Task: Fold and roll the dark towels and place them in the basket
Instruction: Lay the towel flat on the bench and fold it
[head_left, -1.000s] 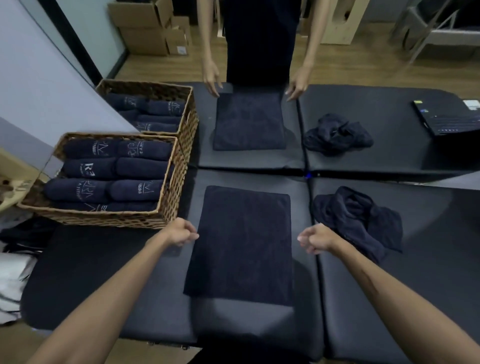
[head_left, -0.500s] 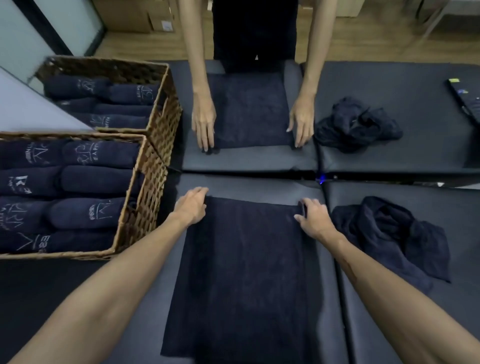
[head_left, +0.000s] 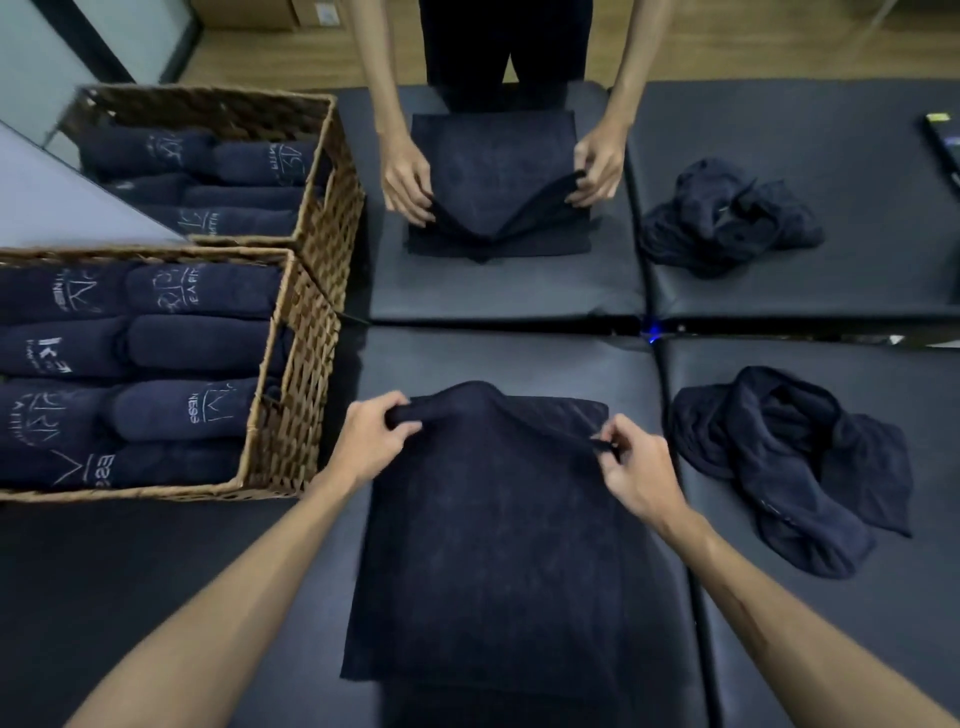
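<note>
Near basket (head_left: 291, 415) holds rolled towels (head_left: 171, 343); your left hand (head_left: 371, 441) and right hand (head_left: 631, 473) each pinch the flat towel's (head_left: 498, 545) raised far corners.

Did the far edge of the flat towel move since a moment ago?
Yes. The flat towel's far edge, which lay flat near the seam between the pads, is now lifted and pulled back from it, pinched by the left hand and right hand.

At centre frame the left hand (head_left: 371, 439) and right hand (head_left: 631, 470) pinch the far corners of a flat towel (head_left: 498, 545), lifting its edge. A basket (head_left: 291, 415) (full of rolled towels) sits at left; a crumpled towel (head_left: 795, 467) lies at right.
</note>
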